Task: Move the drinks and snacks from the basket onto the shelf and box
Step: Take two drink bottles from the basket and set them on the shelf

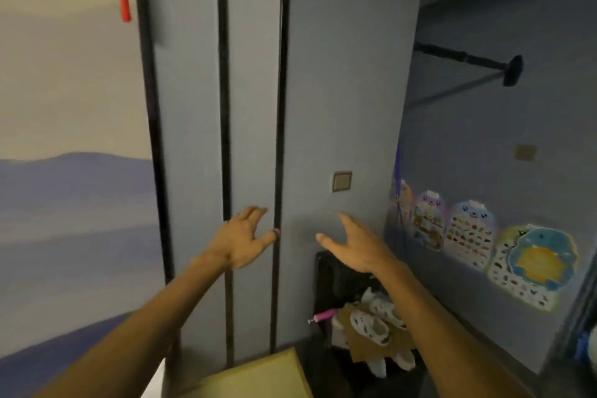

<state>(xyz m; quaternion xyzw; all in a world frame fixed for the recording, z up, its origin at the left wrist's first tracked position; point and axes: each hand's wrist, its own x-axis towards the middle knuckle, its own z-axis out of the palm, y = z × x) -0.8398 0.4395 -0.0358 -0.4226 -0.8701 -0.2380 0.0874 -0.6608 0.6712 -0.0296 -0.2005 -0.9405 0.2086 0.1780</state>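
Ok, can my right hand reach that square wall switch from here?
Probably yes. The right hand is open and empty, just below the wall switch in the picture, with nothing between them; its distance from the wall is unclear.

Single head-worn wide-angle view — facing forward and slightly down, close to a grey wall (339, 90)

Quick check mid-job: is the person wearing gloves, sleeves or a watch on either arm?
No gloves on the left hand or the right hand. The left forearm and right forearm are bare to the frame edge: no sleeves, watch or bands showing. No rings that I can make out, though the picture is blurred.
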